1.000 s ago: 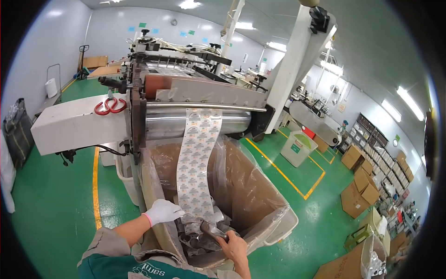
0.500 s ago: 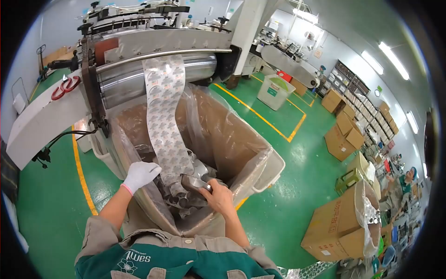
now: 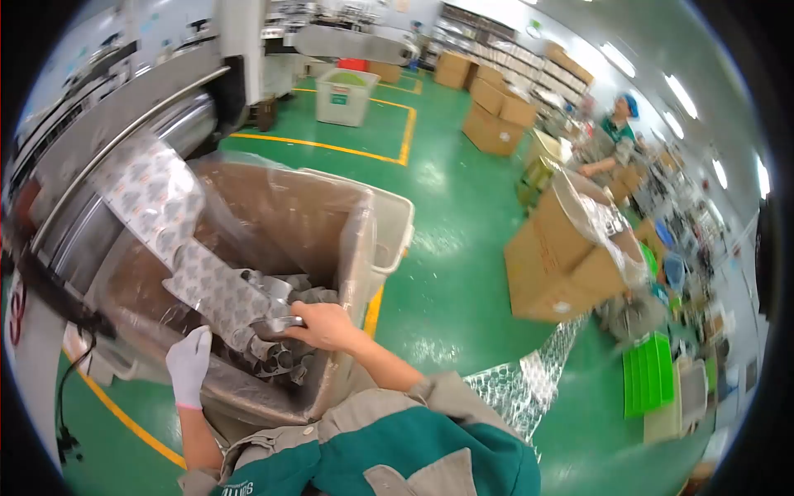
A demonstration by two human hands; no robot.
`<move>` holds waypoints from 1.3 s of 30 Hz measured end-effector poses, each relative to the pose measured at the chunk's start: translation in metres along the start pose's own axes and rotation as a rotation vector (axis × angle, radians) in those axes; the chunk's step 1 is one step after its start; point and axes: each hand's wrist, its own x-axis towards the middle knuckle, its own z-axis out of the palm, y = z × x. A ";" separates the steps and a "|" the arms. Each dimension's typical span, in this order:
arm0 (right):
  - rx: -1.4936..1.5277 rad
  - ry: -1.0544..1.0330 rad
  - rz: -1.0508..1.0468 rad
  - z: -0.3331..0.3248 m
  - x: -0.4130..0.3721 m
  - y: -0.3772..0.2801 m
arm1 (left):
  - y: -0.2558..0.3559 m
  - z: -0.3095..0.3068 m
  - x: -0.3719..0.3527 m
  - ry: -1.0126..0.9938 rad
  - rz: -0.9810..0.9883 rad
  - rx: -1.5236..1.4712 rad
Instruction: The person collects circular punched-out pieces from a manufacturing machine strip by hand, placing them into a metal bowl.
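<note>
My right hand (image 3: 327, 325), bare, grips a rounded grey metal tool (image 3: 275, 326) over the near part of a plastic-lined cardboard bin (image 3: 310, 202). The tool overlaps the lower end of a printed foil strip (image 3: 157, 202), which runs down from a machine roller (image 3: 184, 120) into the bin. Below lie crumpled foil scraps (image 3: 281, 361), partly behind the tool. My left hand (image 3: 190, 355), in a white glove, is at the bin's near left rim with its fingers together. I cannot tell what is between them.
A pale plastic tub (image 3: 393, 219) shows beyond the bin. Along the right stand a large carton (image 3: 546, 256) and a bright green crate (image 3: 648, 376). Punched foil webbing (image 3: 529, 384) trails across the green floor. A person (image 3: 616, 136) in a blue cap is beyond the carton.
My view has swung to the right, so the machine and bin appear farther left. The tool stays in my right hand, and my left hand remains near the rim.
</note>
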 end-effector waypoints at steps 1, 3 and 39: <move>-0.005 -0.004 0.040 -0.001 0.000 -0.002 | 0.001 -0.001 0.000 -0.003 -0.020 0.025; -0.038 0.003 0.048 -0.004 0.001 -0.004 | 0.005 -0.005 -0.002 0.033 -0.047 0.023; -0.081 -0.103 0.071 -0.004 0.006 -0.007 | 0.006 -0.012 -0.004 0.057 -0.024 0.049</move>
